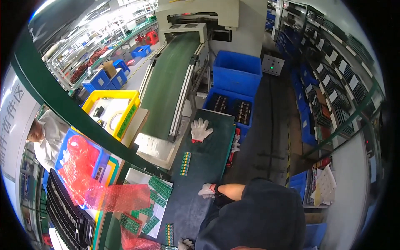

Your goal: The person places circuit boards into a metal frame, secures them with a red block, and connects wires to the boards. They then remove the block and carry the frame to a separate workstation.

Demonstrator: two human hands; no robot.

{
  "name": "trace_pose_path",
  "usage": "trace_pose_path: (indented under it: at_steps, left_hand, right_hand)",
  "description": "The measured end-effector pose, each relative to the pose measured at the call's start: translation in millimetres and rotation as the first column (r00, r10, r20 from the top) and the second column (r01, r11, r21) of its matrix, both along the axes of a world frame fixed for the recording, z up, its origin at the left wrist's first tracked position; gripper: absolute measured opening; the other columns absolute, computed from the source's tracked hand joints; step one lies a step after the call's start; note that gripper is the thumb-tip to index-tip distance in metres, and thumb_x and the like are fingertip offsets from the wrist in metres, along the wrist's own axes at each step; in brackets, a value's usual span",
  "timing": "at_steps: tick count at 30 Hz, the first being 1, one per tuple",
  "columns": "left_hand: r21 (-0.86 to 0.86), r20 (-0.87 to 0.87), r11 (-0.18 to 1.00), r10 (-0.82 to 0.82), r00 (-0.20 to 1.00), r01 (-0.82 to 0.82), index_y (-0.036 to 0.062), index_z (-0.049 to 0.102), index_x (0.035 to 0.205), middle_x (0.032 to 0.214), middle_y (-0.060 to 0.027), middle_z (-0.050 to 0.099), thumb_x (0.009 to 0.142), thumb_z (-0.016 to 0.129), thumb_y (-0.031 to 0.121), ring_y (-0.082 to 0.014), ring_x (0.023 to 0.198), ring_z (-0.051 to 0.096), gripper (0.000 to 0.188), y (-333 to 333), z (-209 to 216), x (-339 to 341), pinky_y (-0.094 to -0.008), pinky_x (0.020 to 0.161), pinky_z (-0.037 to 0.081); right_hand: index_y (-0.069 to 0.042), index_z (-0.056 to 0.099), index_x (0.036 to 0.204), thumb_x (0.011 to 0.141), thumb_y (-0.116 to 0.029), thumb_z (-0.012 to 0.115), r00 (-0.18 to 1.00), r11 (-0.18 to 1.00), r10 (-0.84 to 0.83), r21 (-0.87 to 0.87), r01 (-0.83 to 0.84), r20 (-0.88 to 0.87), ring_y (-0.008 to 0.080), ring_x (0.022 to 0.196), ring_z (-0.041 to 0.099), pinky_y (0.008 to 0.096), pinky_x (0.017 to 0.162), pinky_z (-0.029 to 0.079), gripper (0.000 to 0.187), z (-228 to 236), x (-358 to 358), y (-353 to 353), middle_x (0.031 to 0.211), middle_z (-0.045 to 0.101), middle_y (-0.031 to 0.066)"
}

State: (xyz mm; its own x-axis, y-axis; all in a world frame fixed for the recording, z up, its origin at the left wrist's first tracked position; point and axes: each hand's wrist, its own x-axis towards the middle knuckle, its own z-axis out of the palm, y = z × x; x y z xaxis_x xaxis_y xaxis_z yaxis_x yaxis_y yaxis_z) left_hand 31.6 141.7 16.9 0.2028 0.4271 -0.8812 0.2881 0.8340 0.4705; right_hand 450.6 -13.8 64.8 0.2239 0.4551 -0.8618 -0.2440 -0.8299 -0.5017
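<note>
My right hand [207,190], in a white work glove with a red cuff, rests on the dark green table [187,208] with its fingers lying flat and nothing visible in them. At the bottom edge my left hand [186,244], also gloved, is partly cut off. Its fingers look curled; what they hold, if anything, is hidden. Beside it lie a narrow circuit board strip [169,234] and the end of another board. Farther up lies a second strip [186,163], with small yellow parts on green. A loose white glove [201,130] rests at the table's far end.
Green circuit boards [160,187] lie on a white sheet at the left, partly under pink bubble wrap [125,197]. A black slotted rack [68,212] stands beyond. A green conveyor [173,79], blue bins [237,71] and a yellow tray [133,99] are farther off. Another person [49,135] is at far left.
</note>
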Motion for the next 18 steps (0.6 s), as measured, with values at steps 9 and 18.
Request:
trace_pose_path:
  at_steps: [9, 18]
  left_hand:
    - [-0.174, 0.085, 0.984, 0.065, 0.994, -0.049, 0.0176, 0.059, 0.066, 0.058, -0.0009, 0.057, 0.104, 0.051, 0.047, -0.0179, 0.050, 0.049, 0.048, 36.9, -8.5, 2.7, -0.0325, 0.047, 0.041]
    - [-0.040, -0.150, 0.992, 0.109, 0.983, -0.116, 0.0150, 0.056, 0.066, 0.057, -0.0016, 0.055, 0.102, 0.053, 0.053, -0.0216, 0.052, 0.050, 0.052, 13.8, -1.9, 3.3, -0.0403, 0.047, 0.040]
  right_hand:
    - [-0.008, 0.073, 0.079, 0.094, -0.048, 0.065, 0.999, 0.999, -0.010, -0.053, 0.008, -0.043, 0.0188, 0.050, 0.054, 0.0408, 0.049, 0.045, 0.043, -10.8, 15.5, 35.8, 0.065, 0.062, 0.0044]
    - [-0.008, 0.071, 0.079, 0.095, -0.050, 0.064, 0.995, 1.000, -0.016, -0.025, 0.014, -0.096, 0.0184, 0.049, 0.051, 0.0403, 0.049, 0.043, 0.045, -19.5, 11.2, 21.3, 0.062, 0.057, 0.0042]
